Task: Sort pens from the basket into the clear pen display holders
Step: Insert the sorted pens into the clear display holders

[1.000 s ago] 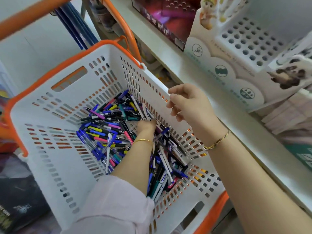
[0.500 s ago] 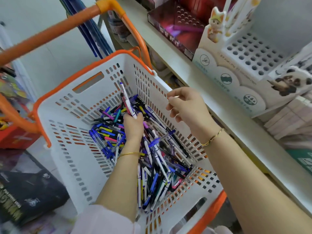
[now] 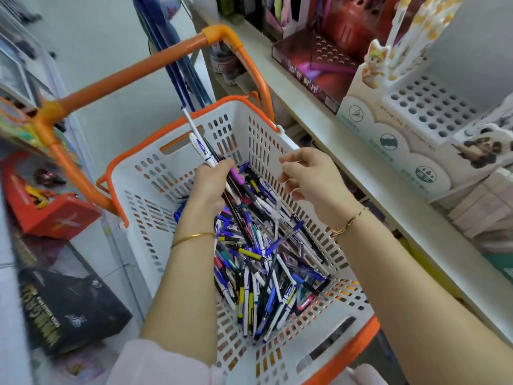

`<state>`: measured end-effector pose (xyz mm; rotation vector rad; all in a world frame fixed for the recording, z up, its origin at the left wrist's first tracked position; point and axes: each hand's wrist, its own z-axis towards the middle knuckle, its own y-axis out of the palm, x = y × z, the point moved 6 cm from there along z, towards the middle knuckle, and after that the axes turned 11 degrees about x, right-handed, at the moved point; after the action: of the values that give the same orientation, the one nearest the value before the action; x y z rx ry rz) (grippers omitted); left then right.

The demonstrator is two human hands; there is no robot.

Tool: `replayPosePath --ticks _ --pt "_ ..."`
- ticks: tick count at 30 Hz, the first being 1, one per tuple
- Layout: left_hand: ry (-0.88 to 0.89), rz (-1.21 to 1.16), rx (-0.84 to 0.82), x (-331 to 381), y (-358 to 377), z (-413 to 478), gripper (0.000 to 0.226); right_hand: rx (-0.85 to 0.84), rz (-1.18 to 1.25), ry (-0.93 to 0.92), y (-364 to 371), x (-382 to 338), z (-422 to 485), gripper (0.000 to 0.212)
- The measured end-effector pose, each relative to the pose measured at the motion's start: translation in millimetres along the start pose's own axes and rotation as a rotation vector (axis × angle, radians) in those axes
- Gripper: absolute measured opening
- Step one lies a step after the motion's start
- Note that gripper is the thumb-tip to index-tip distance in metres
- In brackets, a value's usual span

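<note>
A white basket with an orange rim holds a loose pile of several pens, blue, white, black and yellow. My left hand is raised over the pile and grips a small bunch of pens; a white and blue one sticks up past the far rim. My right hand has its fingers curled at the basket's right rim. A white display stand with rows of empty holes sits on the shelf to the right. No clear holder is visible.
The basket's orange handle arches over its far left. The pale shelf runs along the right, with a dark red display box further back. On the left lie a red box and a black box.
My left hand has come up out of the pile with a bunch of pens. The view has tilted up toward the shelf. My right hand stays at the rim.
</note>
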<state>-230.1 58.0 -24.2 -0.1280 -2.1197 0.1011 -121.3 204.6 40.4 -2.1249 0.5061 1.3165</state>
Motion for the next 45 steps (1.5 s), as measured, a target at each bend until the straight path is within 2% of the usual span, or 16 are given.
replayPosePath --ticks 7,10,12,19,24,27,32,36,39,41,43,45 --pt "-0.147 -0.285 -0.202 24.0 30.3 -41.5 0.020 0.060 0.070 -0.059 -45.7 -28.0 -7.2 0.013" --pt "-0.149 -0.308 -0.326 41.3 73.2 -72.3 0.022 0.064 0.079 -0.064 -83.8 -38.3 -16.4 0.010" --pt "-0.142 -0.338 -0.416 55.3 108.9 -100.0 0.023 0.097 0.070 -0.087 -117.7 -45.9 -25.6 0.016" --pt "-0.106 -0.201 -0.804 63.9 230.2 -232.7 0.022 0.374 -0.001 -0.203 -265.7 -65.0 -69.8 0.025" --pt "-0.143 -0.139 -1.043 41.1 285.9 -326.4 0.023 0.595 -0.111 -0.255 -360.2 -56.2 -97.1 0.009" --pt "-0.243 -0.151 -1.163 26.7 309.1 -364.7 0.021 0.664 -0.132 -0.258 -398.6 -49.3 -108.3 0.009" --pt "-0.232 -0.086 -1.242 17.1 330.0 -390.4 0.018 0.696 -0.137 -0.283 -429.6 -50.3 -110.5 0.009" --pt "-0.226 -0.084 -1.296 27.8 335.1 -389.1 0.008 0.701 -0.193 -0.325 -432.7 -62.9 -102.0 0.013" --pt "-0.157 -0.045 -1.283 36.6 335.3 -382.2 0.018 0.677 -0.218 -0.353 -426.8 -74.0 -91.7 0.013" --pt "-0.074 -0.005 -1.241 41.9 333.9 -377.2 0.010 0.668 -0.323 -0.397 -420.2 -86.1 -82.3 0.024" --pt "-0.024 0.037 -1.212 44.7 332.1 -373.2 0.014 0.622 -0.414 -0.419 -410.7 -96.4 -71.9 0.039" --pt "-0.020 0.052 -1.216 46.1 331.6 -370.8 0.015 0.557 -0.414 -0.405 -402.2 -100.5 -62.3 0.042"
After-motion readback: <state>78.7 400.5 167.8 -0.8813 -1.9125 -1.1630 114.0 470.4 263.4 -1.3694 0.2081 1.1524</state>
